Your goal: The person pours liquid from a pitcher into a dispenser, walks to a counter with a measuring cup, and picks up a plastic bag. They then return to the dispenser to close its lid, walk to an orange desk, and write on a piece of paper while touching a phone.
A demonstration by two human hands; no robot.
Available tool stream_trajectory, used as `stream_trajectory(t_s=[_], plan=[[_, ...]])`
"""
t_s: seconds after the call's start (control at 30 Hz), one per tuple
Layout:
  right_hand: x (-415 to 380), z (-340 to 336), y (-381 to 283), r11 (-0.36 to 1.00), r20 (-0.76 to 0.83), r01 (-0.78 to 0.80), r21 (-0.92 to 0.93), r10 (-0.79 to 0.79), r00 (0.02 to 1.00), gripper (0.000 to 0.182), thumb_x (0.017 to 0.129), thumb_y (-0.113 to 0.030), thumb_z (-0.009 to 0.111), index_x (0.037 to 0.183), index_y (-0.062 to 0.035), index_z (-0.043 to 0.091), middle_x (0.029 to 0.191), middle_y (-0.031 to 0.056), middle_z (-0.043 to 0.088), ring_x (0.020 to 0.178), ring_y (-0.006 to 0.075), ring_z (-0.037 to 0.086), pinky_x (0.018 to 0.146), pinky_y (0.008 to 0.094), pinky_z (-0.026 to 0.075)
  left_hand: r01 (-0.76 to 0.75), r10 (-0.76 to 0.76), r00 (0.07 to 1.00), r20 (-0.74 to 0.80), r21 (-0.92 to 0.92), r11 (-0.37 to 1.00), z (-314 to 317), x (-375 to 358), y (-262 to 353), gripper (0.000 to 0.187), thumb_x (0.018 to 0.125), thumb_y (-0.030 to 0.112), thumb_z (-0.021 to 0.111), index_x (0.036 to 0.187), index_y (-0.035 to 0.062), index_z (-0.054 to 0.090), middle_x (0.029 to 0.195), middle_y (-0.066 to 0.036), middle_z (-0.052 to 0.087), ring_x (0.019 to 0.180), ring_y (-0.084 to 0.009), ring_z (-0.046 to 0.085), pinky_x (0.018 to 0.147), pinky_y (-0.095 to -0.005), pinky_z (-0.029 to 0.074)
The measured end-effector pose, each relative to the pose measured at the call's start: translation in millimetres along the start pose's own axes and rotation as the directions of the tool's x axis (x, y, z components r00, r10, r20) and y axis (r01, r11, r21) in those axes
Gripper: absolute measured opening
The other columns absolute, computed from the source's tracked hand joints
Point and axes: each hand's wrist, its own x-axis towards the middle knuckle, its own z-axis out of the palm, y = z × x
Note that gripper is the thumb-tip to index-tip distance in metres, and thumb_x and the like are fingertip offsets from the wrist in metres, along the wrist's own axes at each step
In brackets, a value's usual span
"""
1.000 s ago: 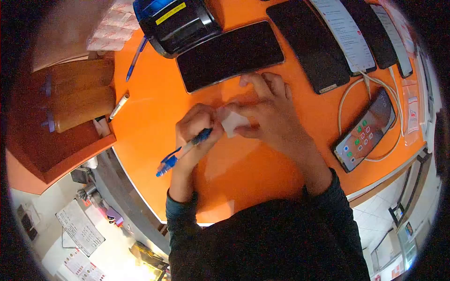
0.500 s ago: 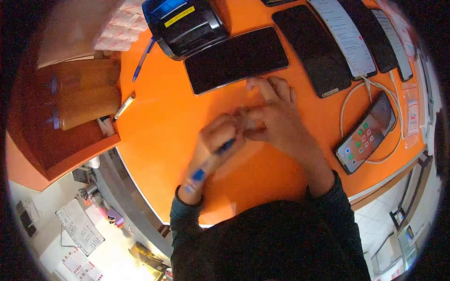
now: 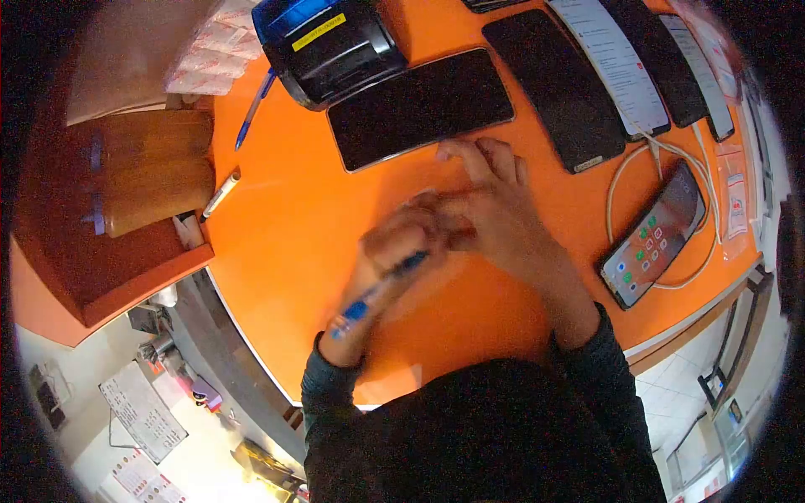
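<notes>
Since a second ago we have brought our left hand point(image 3: 398, 241) inward against our right hand point(image 3: 501, 214) — left fingers curled round a pen point(image 3: 355, 311) slanting toward the near edge of the table point(image 3: 281, 251); right fingers half-bent — we cannot tell their hold.

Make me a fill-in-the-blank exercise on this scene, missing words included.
1. A blue pen is held in the ____ hand.
2. The tabletop is coloured ____.
3. The sticker on the blue-and-black machine is ____.
4. The phone showing app icons lies on the picture's ____ side.

Missing words: left; orange; yellow; right.
</notes>
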Motion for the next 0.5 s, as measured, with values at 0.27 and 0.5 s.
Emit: stream_trajectory(t_s=[0.27, 0.5], plan=[[-2, -3, -1, 1.0, 0.003, 0.003, 0.024, -0.003, 1.0, 0.039, 0.049, -0.027, 0.071, 0.087, -0.0195, 0.064, 0.118, 0.0064, 0.035, 0.109, 0.0291, 0.028, 0.087, 0.0415, 0.025, -0.06, 0.066, 0.997, -0.045, 0.118, 0.991, -3, 4, -2, 0.024, 0.059, -0.005, 0.065, 0.057, 0.0069, 0.044, 0.068, -0.008, 0.057, 0.063, -0.0196, 0.056, 0.056, -0.0254, 0.045], [-2, -3, -2, 0.999, 0.027, -0.015, 0.051, 0.014, 1.0, 0.04, 0.048, -0.025, 0.071, 0.088, -0.0196, 0.064, 0.12, 0.006, 0.033, 0.109, 0.0294, 0.027, 0.088, 0.0416, 0.025, 0.036, -0.032, 0.999, -0.04, 0.109, 0.993, -3, -4, -4, 0.019, 0.059, -0.004, 0.065, 0.065, 0.0044, 0.049, 0.075, -0.008, 0.055, 0.071, -0.0218, 0.055, 0.063, -0.0267, 0.046]])
